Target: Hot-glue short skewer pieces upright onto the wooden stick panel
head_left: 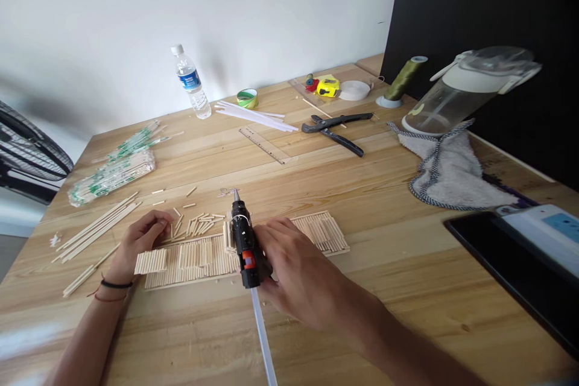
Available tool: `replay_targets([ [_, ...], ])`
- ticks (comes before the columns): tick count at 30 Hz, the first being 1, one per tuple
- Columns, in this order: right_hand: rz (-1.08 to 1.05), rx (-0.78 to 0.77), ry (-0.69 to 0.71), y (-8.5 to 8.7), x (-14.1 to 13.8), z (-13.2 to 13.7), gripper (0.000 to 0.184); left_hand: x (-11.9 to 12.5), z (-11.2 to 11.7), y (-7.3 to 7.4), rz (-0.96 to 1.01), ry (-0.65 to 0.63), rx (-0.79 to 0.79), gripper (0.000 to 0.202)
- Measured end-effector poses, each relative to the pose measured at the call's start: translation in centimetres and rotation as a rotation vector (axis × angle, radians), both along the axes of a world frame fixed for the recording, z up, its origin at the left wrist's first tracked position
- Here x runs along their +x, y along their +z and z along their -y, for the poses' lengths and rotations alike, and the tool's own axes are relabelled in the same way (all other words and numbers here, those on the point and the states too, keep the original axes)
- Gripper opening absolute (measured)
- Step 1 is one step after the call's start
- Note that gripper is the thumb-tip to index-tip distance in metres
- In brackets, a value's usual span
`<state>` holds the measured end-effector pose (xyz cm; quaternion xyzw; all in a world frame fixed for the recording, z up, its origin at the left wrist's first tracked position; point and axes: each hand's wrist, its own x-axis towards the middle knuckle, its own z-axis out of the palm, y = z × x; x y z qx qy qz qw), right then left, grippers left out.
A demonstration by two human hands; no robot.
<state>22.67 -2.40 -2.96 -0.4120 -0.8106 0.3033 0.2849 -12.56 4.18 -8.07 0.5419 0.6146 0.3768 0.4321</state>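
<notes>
The right hand (294, 259) has its fingers wrapped round a black glue gun (245, 247) over the stick mat (194, 262) on the table (407, 289), the left hand (143, 233) curls by stick bits (202, 226), maybe pinching one, I can't tell, and the bottle (198, 100) has a blue label (189, 79) too small to read.

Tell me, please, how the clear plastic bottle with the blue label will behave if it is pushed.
The bottle would likely tip easily, because it stands tall and narrow. Once down, its round body may roll. Its clear plastic wall might dent under pressure.
</notes>
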Motion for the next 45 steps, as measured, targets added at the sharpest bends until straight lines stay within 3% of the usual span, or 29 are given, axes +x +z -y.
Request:
replay_targets([
  [45,0.029,-0.023,0.009,0.2,0.1,-0.1,0.020,0.5,-0.1,0.5,-0.062,0.015,-0.009,0.037],
])
